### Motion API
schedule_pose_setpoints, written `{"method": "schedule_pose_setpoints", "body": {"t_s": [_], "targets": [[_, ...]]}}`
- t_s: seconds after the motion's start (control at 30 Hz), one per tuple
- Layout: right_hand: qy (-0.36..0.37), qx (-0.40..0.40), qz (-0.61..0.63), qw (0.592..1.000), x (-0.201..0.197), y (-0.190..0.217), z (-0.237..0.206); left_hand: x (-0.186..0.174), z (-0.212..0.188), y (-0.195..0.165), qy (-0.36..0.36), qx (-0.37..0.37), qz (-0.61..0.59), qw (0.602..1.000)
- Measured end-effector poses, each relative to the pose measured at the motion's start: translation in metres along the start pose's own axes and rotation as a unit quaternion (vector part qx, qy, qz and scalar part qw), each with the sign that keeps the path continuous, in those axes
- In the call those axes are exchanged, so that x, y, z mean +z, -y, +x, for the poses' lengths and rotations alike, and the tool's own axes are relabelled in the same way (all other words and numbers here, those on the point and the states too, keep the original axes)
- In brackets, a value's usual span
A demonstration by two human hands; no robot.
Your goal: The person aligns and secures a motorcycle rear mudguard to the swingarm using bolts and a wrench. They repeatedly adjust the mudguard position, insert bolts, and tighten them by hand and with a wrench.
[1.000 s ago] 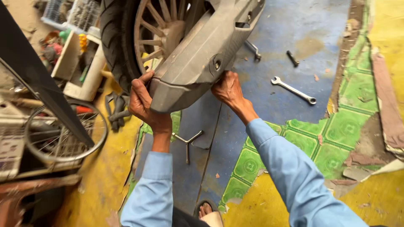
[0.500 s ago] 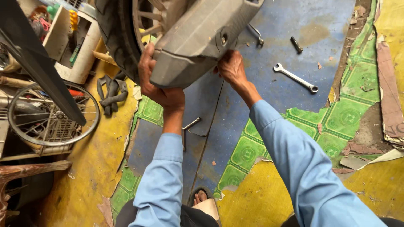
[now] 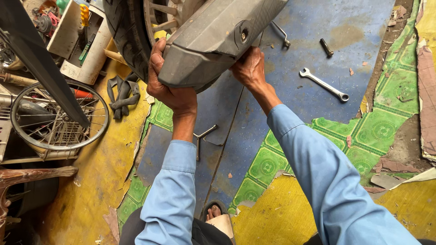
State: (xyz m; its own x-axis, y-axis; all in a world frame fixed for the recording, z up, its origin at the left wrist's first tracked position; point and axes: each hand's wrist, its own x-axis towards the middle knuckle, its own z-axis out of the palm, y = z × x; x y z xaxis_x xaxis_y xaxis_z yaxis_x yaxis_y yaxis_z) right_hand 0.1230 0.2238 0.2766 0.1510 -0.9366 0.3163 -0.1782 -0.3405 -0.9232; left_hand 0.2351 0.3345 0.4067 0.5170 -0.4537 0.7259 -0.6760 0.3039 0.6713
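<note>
Both hands grip the lower end of a grey motorcycle exhaust muffler (image 3: 213,38), which lies across the rear wheel (image 3: 136,31); handling this well, I judge, calls for an even grip on both sides, so the heavy body stays level and does not twist. The left hand (image 3: 170,86) is clamped around the muffler's rounded end, fingers curled up its left side. The right hand (image 3: 249,68) presses against its underside, fingers hidden behind it, so their closure cannot be told. Right of that hand a combination wrench (image 3: 323,84) lies on the blue floor (image 3: 309,27); below the left wrist lies a Y-shaped socket wrench (image 3: 202,136).
</note>
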Motion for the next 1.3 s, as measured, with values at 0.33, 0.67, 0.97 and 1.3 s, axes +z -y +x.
{"method": "schedule_pose_setpoints", "body": {"t_s": [0.33, 0.67, 0.97, 1.3], "targets": [[-0.080, -0.125, 0.090, 0.985, 0.006, -0.005, -0.012, 0.000, 0.000, -0.002, 0.005, 0.017, 0.017, 1.000], [0.069, 0.196, 0.129, 0.970, -0.002, 0.007, -0.003, 0.001, 0.002, -0.001, -0.013, 0.013, 0.013, 1.000], [0.073, 0.117, 0.070, 0.988, -0.001, 0.009, -0.001, 0.001, 0.002, -0.001, -0.012, 0.011, 0.028, 0.999], [0.038, -0.011, 0.009, 0.999, 0.001, -0.001, -0.002, -0.001, 0.001, -0.002, -0.007, 0.010, 0.031, 0.999]]}}
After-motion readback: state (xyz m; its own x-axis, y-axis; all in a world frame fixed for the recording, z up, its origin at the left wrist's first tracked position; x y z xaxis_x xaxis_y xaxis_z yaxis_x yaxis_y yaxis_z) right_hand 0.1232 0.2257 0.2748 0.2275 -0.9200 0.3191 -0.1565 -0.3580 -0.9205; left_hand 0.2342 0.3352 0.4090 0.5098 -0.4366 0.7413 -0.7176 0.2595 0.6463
